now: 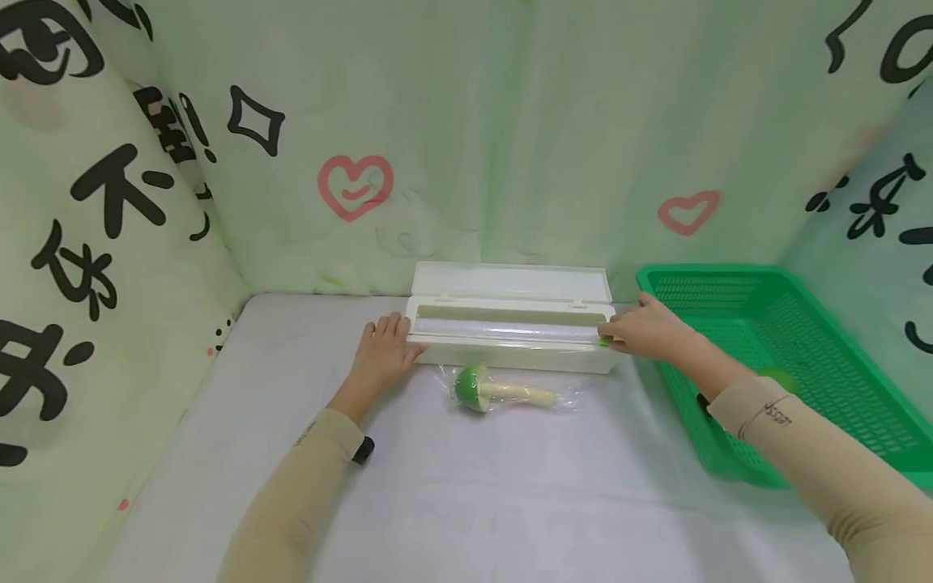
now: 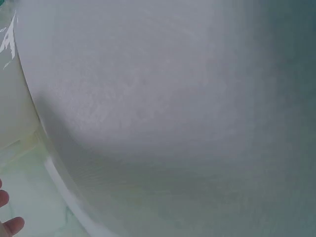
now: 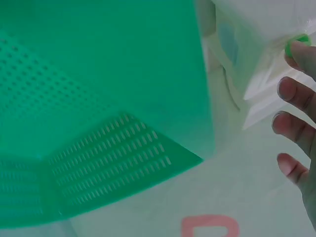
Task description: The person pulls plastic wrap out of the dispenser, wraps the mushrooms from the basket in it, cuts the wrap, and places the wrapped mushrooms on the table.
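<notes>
A white cling-film dispenser box (image 1: 510,356) stands at the back of the table with its lid (image 1: 510,282) open and the film roll (image 1: 503,330) showing. My left hand (image 1: 382,352) lies flat, its straight fingers against the box's left end. My right hand (image 1: 641,328) is at the box's right end; a fingertip touches the small green slider (image 1: 603,342) (image 3: 297,42), and the other fingers (image 3: 291,123) are spread loosely. A toy mushroom (image 1: 503,391) with a green cap, wrapped in clear film, lies just in front of the box.
A green slotted basket (image 1: 710,271) (image 3: 98,98) stands right of the box, under my right forearm, with something green inside it (image 1: 781,377). Printed cloth walls (image 1: 146,202) close in the back and sides. The table (image 1: 510,486) has a white cover.
</notes>
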The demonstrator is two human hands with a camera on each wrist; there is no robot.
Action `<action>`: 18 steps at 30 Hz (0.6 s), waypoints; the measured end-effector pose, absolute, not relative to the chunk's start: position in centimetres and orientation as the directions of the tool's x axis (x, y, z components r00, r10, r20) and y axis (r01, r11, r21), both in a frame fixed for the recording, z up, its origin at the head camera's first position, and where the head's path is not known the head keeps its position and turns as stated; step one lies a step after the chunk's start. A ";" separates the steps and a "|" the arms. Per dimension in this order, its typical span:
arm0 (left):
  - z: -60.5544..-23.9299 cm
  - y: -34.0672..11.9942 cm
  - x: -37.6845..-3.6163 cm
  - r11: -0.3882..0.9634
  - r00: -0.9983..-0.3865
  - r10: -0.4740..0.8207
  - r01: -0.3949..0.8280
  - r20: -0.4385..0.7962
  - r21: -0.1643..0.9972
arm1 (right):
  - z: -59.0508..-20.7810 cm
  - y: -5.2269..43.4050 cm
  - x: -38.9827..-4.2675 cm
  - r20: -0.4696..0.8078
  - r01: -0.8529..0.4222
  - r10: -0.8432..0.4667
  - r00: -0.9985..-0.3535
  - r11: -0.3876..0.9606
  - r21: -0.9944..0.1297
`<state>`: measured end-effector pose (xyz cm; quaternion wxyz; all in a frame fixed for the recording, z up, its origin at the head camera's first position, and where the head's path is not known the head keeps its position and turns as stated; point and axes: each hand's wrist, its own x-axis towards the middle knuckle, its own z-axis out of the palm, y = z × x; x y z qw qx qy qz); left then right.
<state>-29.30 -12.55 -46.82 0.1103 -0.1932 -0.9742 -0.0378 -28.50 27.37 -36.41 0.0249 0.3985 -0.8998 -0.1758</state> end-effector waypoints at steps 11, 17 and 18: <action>-46.9 -13.2 -28.9 0.921 -0.901 0.367 0.387 0.232 0.043 | -36.2 28.2 -28.3 -0.146 -0.683 -0.673 -0.725 0.674 0.281; -46.9 -13.2 -29.1 0.915 -0.901 0.369 0.395 0.230 0.081 | -35.8 27.9 -28.6 -0.212 -0.665 -0.630 -0.747 0.712 0.224; -46.8 -13.2 -29.2 0.915 -0.902 0.368 0.395 0.228 0.085 | -35.7 27.9 -28.6 -0.225 -0.658 -0.619 -0.752 0.721 0.216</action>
